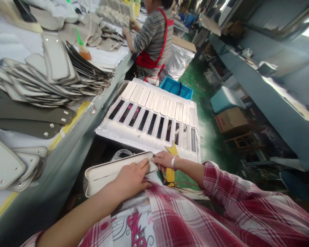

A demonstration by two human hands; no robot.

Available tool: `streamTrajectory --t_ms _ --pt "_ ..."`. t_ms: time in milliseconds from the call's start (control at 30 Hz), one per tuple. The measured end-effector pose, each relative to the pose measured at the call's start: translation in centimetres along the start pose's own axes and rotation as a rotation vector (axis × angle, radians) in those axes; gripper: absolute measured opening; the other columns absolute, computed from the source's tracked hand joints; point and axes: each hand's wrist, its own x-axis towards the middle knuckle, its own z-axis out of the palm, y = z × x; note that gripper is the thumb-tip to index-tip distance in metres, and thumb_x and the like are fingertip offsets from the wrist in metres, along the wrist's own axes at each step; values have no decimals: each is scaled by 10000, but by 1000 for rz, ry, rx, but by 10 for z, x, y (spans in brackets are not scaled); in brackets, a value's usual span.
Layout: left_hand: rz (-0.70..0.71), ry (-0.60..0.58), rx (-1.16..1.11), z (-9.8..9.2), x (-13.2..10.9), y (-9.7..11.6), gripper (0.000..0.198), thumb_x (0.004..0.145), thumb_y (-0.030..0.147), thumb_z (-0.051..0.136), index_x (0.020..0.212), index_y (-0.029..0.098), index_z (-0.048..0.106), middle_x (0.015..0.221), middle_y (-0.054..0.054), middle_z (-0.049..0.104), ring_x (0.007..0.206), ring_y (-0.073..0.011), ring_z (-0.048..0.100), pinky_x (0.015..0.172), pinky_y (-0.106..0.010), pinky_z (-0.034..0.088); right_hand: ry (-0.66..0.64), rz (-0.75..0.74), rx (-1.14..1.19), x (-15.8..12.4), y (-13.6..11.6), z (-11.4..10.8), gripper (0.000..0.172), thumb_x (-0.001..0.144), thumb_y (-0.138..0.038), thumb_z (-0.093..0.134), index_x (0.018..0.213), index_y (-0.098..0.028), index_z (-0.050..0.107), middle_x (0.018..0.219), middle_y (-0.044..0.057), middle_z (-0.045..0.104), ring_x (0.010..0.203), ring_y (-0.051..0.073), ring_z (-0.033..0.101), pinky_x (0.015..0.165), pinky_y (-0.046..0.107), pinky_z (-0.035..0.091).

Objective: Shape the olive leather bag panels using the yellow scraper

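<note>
At the bottom of the frame a plaid shirt (195, 212) fills the foreground, and just above it a long cream panel (105, 173) with a raised rim lies across the person's lap, running from lower centre-left up toward the middle. The left hand (132, 176) rests flat on the panel's right half, fingers stretched out and pressing down, not curled around it. The right hand (164, 160), with a bracelet at the wrist, meets the panel's right end and its fingertips are pinched on that end; the thumb is hidden, so how far the grip wraps cannot be told. The two hands sit just beside each other, nearly touching. A yellow shape (172, 150) pokes out behind the right hand, mostly covered. At lower left, a few similar panels (5, 164) are cut off by the frame edge on the tabletop (67, 154). Beyond the hands, at centre, a foil-covered rack (144, 139) holds a row of cream strips (157, 103) above dark slots. Left of centre, a fanned stack of panels (54, 79) sits over grey-green strips (28, 115), with an orange bottle (83, 51) behind. At top centre a co-worker (153, 37) in a red apron works at the same tabletop, near a blue bin (176, 88). The right side is dim clutter and hard to make out.
</note>
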Motion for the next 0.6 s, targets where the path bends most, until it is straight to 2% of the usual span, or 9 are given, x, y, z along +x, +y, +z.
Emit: streamTrajectory --t_ms 67,133,233,267,300,367,433,500,600 --pt "6 80 -236 -11 -17 -2 639 739 505 566 1300 256 389 1349 -99 412 924 -248 569 768 -369 473 38 14 61 -2 4 3 398 762 -451 598 565 -143 438 420 -37 541 306 61 459 319 163 379" --pt "-58 297 -548 -19 -46 -14 597 798 452 515 1329 257 325 1295 -111 452 824 -175 580 692 -299 485 47 28 192 -1 12 7 377 745 -443 620 588 -150 442 416 -37 534 313 74 466 322 177 390" --pt "-335 776 -845 -17 -99 -48 404 817 397 518 1171 208 478 1023 -63 582 642 -105 537 544 -216 443 -11 0 407 1 26 11 374 731 -456 630 619 -167 420 395 -63 481 308 67 423 326 184 386" --pt "-446 880 -881 -12 -114 -61 349 790 396 563 1071 192 528 858 -21 592 557 -78 491 505 -193 412 -52 -15 476 1 29 12 373 729 -457 633 629 -171 414 397 -71 465 315 62 414 337 184 390" --pt "-529 910 -946 -6 -128 -73 324 760 398 603 994 183 540 742 10 570 513 -65 461 472 -176 384 -98 -25 533 1 31 13 367 727 -452 636 638 -174 413 406 -74 459 327 59 415 351 185 398" --pt "-637 804 -1082 8 -145 -87 316 718 403 648 892 170 525 629 42 524 485 -59 449 447 -158 360 -166 -21 580 -2 32 11 327 736 -426 635 660 -175 439 435 -66 472 356 65 446 384 192 421" --pt "-633 621 -1221 18 -150 -92 311 716 410 650 838 173 490 617 48 515 511 -69 482 458 -160 374 -183 7 512 -4 29 6 276 767 -404 603 676 -174 479 473 -39 513 389 84 500 411 206 446" --pt "-567 571 -1317 22 -145 -93 313 718 406 647 782 182 439 600 66 487 496 -64 474 453 -164 382 -201 42 408 -3 25 0 293 796 -416 557 651 -169 498 533 10 575 436 115 564 439 226 471" --pt "-540 521 -1352 17 -135 -97 335 714 389 649 754 190 383 590 80 465 452 -53 448 421 -160 375 -228 55 292 3 19 -9 358 784 -458 552 598 -156 510 587 82 629 451 168 598 420 264 476"
